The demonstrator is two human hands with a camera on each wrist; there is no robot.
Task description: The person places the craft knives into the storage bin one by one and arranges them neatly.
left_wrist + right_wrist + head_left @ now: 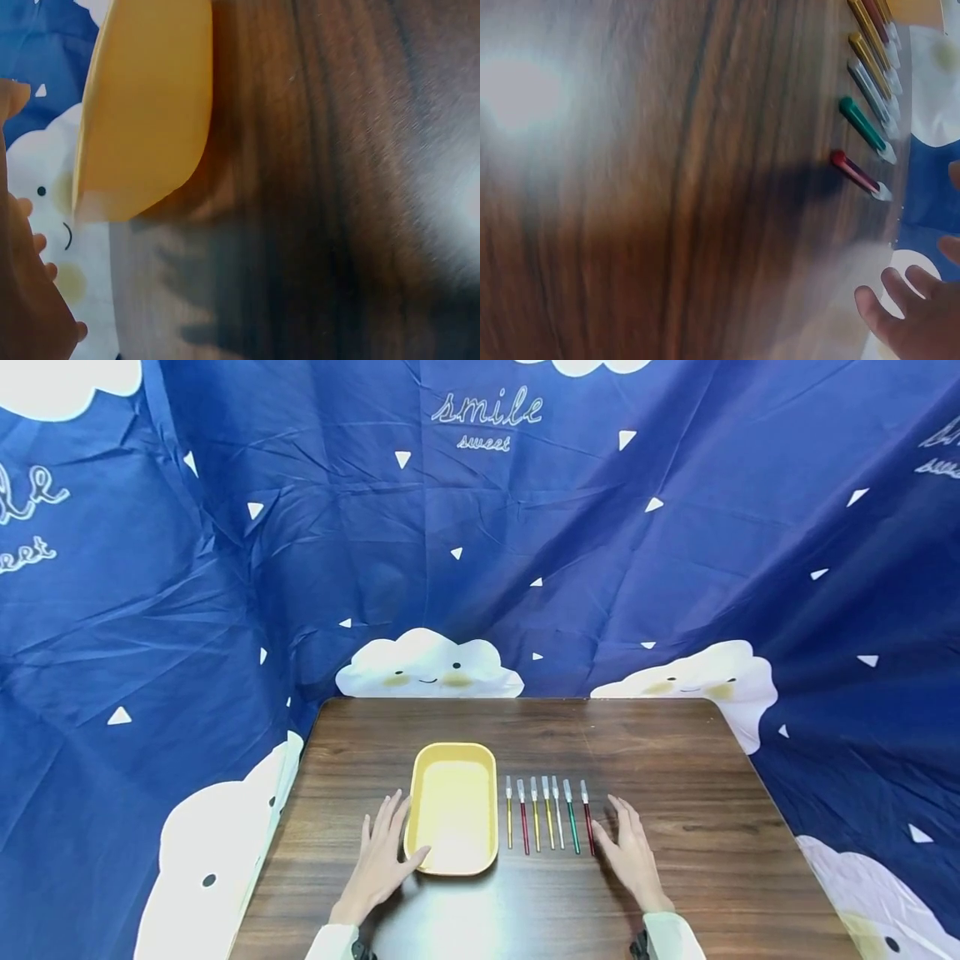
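A yellow tray (453, 810) with raised sides lies on the table left of centre. My left hand (380, 858) is at its left side, fingers spread and thumb over the near left corner. In the left wrist view the tray's outer wall (150, 105) stands beside that hand (30, 285). Several slim pen-shaped tools with clear caps, like craft knives, form a row right of the tray. The rightmost is a red one (588, 820), beside a green one (573, 822). My right hand (628, 852) rests just right of the red tool, fingers relaxed, holding nothing.
The brown wood-grain table (720, 827) has rounded far corners. A blue cloth (360, 543) printed with clouds and small triangles hangs behind it and at both sides. Gold tools (549, 814) and a silver one (558, 814) are in the same row, caps pointing away.
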